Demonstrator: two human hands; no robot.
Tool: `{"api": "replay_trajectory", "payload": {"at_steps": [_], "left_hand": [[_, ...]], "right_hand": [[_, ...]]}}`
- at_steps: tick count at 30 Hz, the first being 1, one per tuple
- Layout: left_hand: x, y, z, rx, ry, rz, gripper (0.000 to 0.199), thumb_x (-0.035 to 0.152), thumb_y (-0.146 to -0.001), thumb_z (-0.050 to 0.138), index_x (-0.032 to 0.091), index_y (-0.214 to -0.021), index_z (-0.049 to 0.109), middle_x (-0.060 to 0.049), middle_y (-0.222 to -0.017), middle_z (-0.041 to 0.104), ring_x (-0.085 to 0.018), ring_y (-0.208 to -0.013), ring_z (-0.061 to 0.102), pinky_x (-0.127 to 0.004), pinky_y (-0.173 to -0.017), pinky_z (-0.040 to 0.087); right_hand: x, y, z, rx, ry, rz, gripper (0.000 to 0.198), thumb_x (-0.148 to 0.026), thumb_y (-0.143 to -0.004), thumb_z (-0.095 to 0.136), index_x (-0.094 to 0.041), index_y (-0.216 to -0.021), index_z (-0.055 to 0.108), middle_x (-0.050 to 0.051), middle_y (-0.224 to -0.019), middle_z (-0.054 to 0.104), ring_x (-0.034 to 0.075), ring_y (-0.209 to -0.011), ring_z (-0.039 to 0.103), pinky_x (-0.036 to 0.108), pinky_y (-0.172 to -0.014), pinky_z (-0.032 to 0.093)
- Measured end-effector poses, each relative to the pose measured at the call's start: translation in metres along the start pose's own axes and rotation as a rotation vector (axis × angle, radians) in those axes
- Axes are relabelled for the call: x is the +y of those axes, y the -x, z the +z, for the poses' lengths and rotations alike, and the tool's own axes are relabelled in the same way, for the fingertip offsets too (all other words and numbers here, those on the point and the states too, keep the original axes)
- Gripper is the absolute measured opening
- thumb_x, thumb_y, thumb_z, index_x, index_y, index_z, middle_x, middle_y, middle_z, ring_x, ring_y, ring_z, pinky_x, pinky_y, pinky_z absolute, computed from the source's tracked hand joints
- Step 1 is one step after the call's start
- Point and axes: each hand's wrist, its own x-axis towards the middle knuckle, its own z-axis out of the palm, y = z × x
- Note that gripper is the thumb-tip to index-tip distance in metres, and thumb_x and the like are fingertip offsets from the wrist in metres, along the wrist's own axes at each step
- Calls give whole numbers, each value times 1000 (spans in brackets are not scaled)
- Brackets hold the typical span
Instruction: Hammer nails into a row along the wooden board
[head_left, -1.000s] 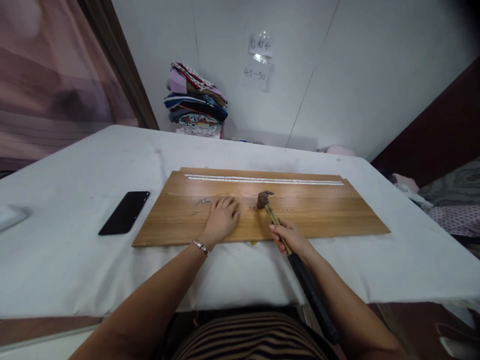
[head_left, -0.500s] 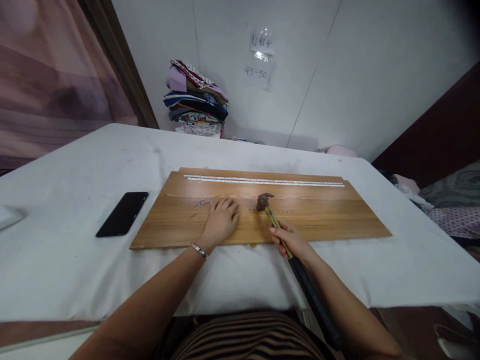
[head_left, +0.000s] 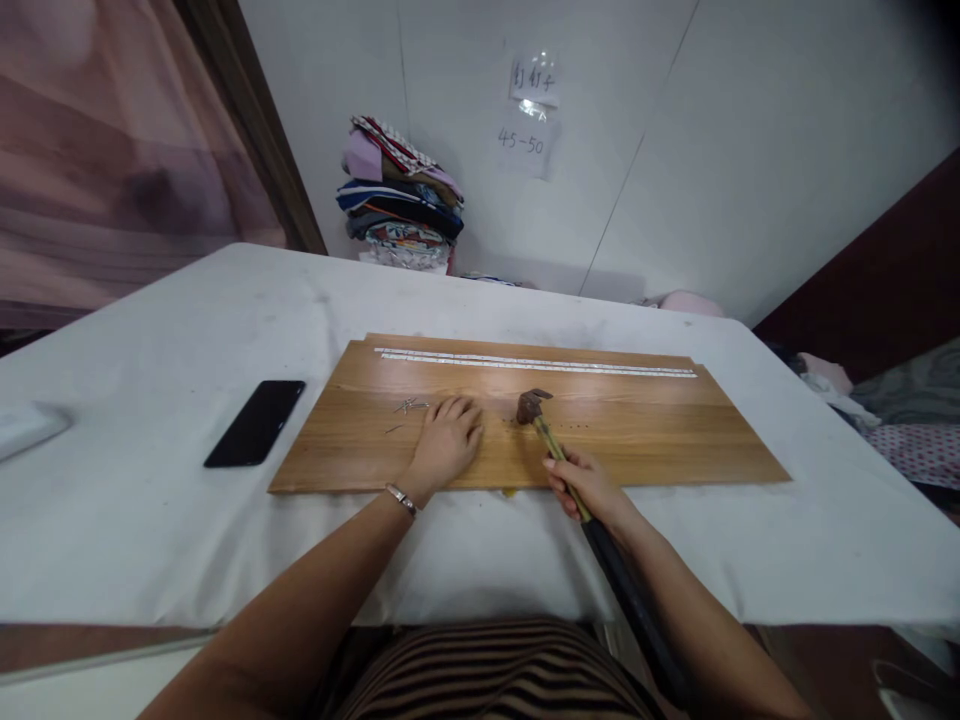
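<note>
My right hand (head_left: 583,485) is wrapped round the handle of a claw hammer (head_left: 531,405), partway up toward its rusty head. The head is over the middle of a wooden board (head_left: 660,440), beside a row of small dark marks or nail heads; whether it touches the wood I cannot tell. My left hand (head_left: 450,440) lies palm down on the board, left of the hammer head, with its fingers stretched forward. Just left of those fingers is a small heap of nails (head_left: 409,406), and a single nail (head_left: 393,429) lies apart, nearer the front edge.
Two white strips (head_left: 536,363) run along the board's far side. A black phone (head_left: 255,423) lies on the white-covered table (head_left: 150,520) to the left. Folded cloths (head_left: 405,195) are stacked by the wall, under paper notes (head_left: 525,145).
The whole scene sits slightly further right in the view. Against the board, both hands and the hammer have hardly moved.
</note>
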Motion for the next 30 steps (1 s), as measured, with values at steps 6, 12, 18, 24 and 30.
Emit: {"api": "replay_trajectory", "payload": {"at_steps": [6, 12, 18, 24, 30], "left_hand": [[-2, 0, 0, 7, 8, 5, 33, 28, -99, 50, 23, -125, 69, -12, -143, 65, -31, -140, 52, -53, -120, 37], [-2, 1, 0, -4, 4, 3, 34, 30, -100, 50, 23, -127, 69, -12, -145, 64, -31, -142, 51, -52, -121, 36], [0, 1, -2, -1, 19, -6, 33, 29, -99, 51, 23, -127, 69, -12, -144, 65, -31, -140, 52, -53, -120, 37], [0, 1, -3, 0, 32, 1, 33, 29, -99, 52, 24, -126, 70, -12, -143, 65, -31, -140, 52, -53, -120, 38], [1, 1, -4, -14, 19, -11, 33, 29, -100, 51, 23, -126, 69, -12, -144, 65, -31, -141, 52, -53, -121, 38]], "right_hand": [[-4, 3, -2, -3, 5, 1, 50, -61, -67, 78, -26, -83, 45, -14, -53, 46, 5, -31, 36, 19, -30, 27], [2, 0, -4, -5, 15, 18, 54, -64, -65, 77, -27, -81, 41, -14, -52, 46, 5, -31, 35, 19, -29, 28], [-2, 1, -5, 10, 3, -15, 51, -62, -67, 77, -26, -84, 44, -14, -53, 47, 5, -31, 35, 19, -29, 27], [-2, 1, -5, -9, 3, 7, 51, -62, -66, 77, -26, -83, 43, -14, -54, 46, 5, -31, 35, 20, -29, 27], [0, -1, -7, -11, 3, 21, 50, -61, -67, 76, -26, -86, 45, -13, -55, 48, 6, -32, 36, 20, -29, 27]]}}
